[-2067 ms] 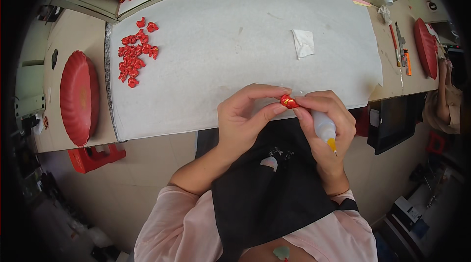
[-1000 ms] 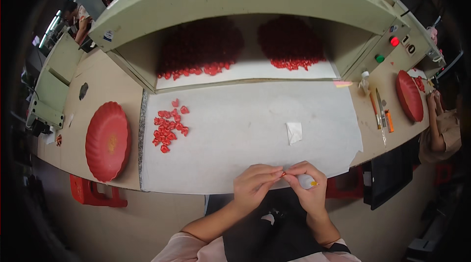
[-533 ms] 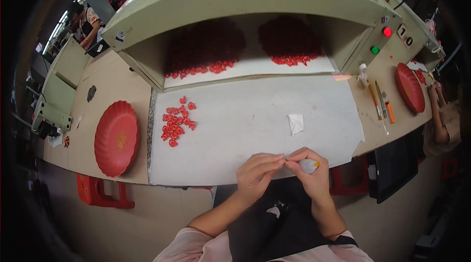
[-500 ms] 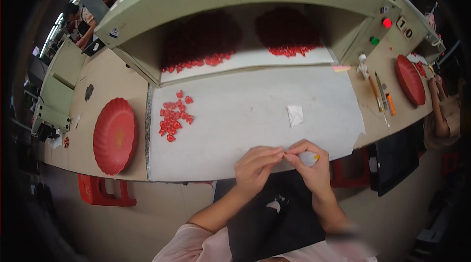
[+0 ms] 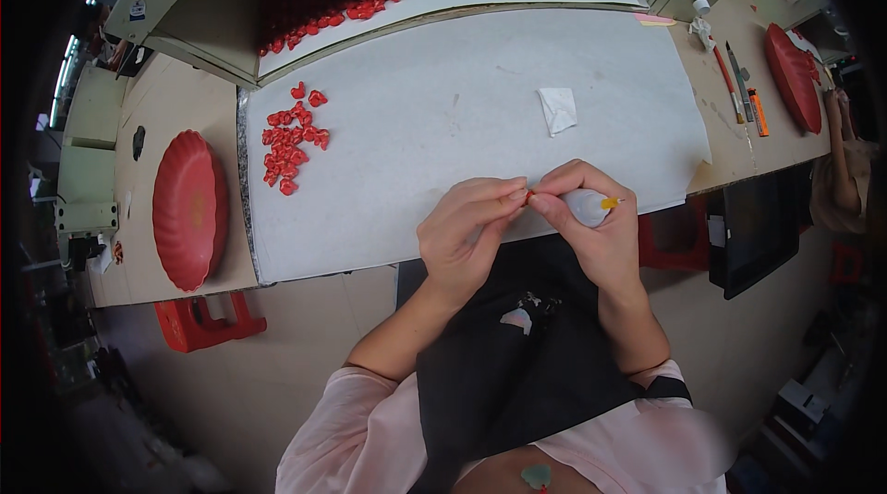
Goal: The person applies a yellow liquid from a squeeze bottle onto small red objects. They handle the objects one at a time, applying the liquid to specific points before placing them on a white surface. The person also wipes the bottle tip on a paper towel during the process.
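My left hand (image 5: pixel 462 233) and my right hand (image 5: pixel 596 240) meet fingertip to fingertip over the front edge of the white sheet (image 5: pixel 407 134). Between the pinched fingertips a tiny red piece (image 5: pixel 528 199) shows, mostly covered. Tucked in my right palm is a small whitish squeeze bottle (image 5: pixel 586 207), its yellow tip pointing right. A loose cluster of small glossy red pieces (image 5: pixel 286 147) lies on the left part of the sheet. Farther back, many more red pieces (image 5: pixel 370 6) are spread inside the pale green cabinet (image 5: pixel 199 36).
A red scalloped dish (image 5: pixel 191 217) stands left of the sheet. A folded white paper (image 5: pixel 557 111) lies right of centre. Brushes (image 5: pixel 730 83), an orange lighter (image 5: pixel 759 112) and another red dish (image 5: pixel 793 78) are at the right. Red stools sit under the table; another person's arm (image 5: pixel 843 157) is at far right.
The view has tilted downward, so the table and cabinet sit higher in the picture. My hands stay together at the fingertips, and the small red piece between them is easier to see.
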Demonstrator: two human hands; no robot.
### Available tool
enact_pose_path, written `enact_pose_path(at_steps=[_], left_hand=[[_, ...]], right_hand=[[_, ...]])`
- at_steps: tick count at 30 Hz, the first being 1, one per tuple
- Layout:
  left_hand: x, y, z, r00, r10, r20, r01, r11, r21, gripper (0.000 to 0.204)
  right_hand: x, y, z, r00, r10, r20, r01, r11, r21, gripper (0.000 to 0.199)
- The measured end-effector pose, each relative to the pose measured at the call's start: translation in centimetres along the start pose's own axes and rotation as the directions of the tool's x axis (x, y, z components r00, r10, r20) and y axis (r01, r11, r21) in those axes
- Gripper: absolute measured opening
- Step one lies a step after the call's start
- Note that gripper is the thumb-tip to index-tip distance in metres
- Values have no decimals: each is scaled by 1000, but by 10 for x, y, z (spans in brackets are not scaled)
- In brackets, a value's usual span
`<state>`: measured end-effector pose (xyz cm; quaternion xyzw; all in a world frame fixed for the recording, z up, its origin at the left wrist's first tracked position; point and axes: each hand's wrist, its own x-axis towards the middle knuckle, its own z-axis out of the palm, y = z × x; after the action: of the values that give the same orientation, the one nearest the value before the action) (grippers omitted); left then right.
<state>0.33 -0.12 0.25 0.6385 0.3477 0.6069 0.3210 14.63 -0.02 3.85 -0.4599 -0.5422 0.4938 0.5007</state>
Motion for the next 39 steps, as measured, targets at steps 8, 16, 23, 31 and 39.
enact_pose_path(at_steps=[8, 16, 23, 31, 39], left_hand=[[-1, -2, 4, 997, -56, -55, 55, 998, -24, 19], [-3, 3, 4, 952, -307, 14, 294, 899, -324, 18], [-1, 8, 1, 818, -557, 141, 518, 609, -601, 23], [-1, 1, 1, 713, -638, 290, 618, 378, -689, 20], [-1, 0, -3, 743, -632, 220, 597, 478, -644, 19]], right_hand=[[1, 4, -1, 1000, -9, -1, 9, 1000, 6, 4], [-3, -2, -3, 998, -58, -21, 58, 998, -33, 10], [-5, -1, 0, 958, -283, -50, 254, 914, -315, 15], [-5, -3, -2, 962, -265, -56, 235, 920, -315, 12], [-1, 0, 2, 971, -235, -38, 213, 929, -302, 13]])
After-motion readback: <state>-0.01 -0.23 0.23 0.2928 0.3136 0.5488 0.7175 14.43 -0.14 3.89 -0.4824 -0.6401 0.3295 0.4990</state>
